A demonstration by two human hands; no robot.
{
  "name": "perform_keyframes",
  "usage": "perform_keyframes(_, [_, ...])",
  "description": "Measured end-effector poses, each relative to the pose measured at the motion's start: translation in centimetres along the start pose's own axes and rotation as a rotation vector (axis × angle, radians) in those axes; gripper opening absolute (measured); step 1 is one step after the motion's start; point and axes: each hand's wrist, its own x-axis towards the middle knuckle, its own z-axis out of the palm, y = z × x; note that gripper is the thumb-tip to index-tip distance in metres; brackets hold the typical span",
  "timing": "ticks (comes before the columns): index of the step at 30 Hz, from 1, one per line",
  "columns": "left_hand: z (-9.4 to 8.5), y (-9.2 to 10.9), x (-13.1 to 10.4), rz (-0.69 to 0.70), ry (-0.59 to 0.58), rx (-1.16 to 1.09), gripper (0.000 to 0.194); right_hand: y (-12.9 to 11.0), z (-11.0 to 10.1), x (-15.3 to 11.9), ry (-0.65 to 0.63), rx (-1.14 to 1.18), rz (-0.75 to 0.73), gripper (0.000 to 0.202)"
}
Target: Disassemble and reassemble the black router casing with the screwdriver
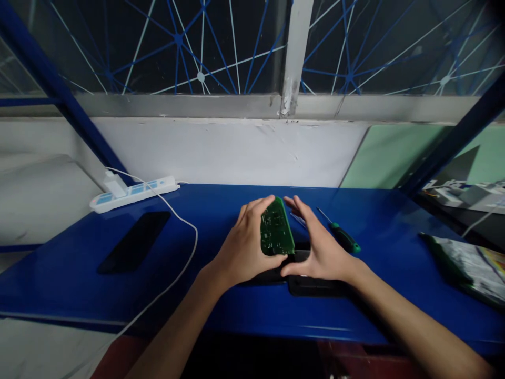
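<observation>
Green circuit board [272, 231] tilts above a blue surface [244, 316] in the head camera's view, pinched along its edges between the thumb and fingers of a person's left hand [244, 245]. Just beside it, at 3 o'clock from the board, the right hand [329, 255] curves with its fingers spread from the thumb, a gap showing between them; whether it touches the board's edge is hard to tell. Beneath the hands, at 5 o'clock, lies a black case piece [315, 288], with a second dark piece [272, 276] partly covered at 6 o'clock. A green-and-black screwdriver [344, 237] rests at 3 o'clock, near the right hand, and a shiny packet [475, 266] sits farther out toward 4. At 9 o'clock lies a black phone-like slab [134, 242], a white cable [195, 234] curving past it; a white power strip [136, 196] stretches between 9 and 10.
</observation>
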Motion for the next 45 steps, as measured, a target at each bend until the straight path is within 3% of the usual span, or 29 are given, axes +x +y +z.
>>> perform_keyframes(4, [-0.2,0.1,-0.5,-0.078,-0.034,-0.335,0.12,-0.1,0.4,-0.1,-0.107,0.082,0.033,0.129])
perform_keyframes(8, [-0.7,0.1,-1.0,-0.1,-0.096,-0.453,0.119,-0.4,0.5,0.0,-0.101,0.077,0.08,0.126])
perform_keyframes(15, [-0.9,-1.3,-2.0,-0.05,-0.015,-0.246,0.12,-0.4,0.4,0.1,-0.042,-0.031,0.086,0.122])
perform_keyframes(23, [-0.8,-2.1,-2.8,-0.022,-0.092,0.014,0.123,0.0,0.3,0.1,-0.096,-0.123,-0.002,0.118])
perform_keyframes(38, [-0.5,-2.7,-3.0,-0.015,-0.013,0.005,0.112,0.0,0.0,0.1,-0.098,-0.158,0.001,0.117])
perform_keyframes(45, [-1.2,-2.8,-3.4,-0.056,0.008,-0.066,0.108,-0.4,-1.2,0.2,-0.17,-0.119,0.037,0.102])
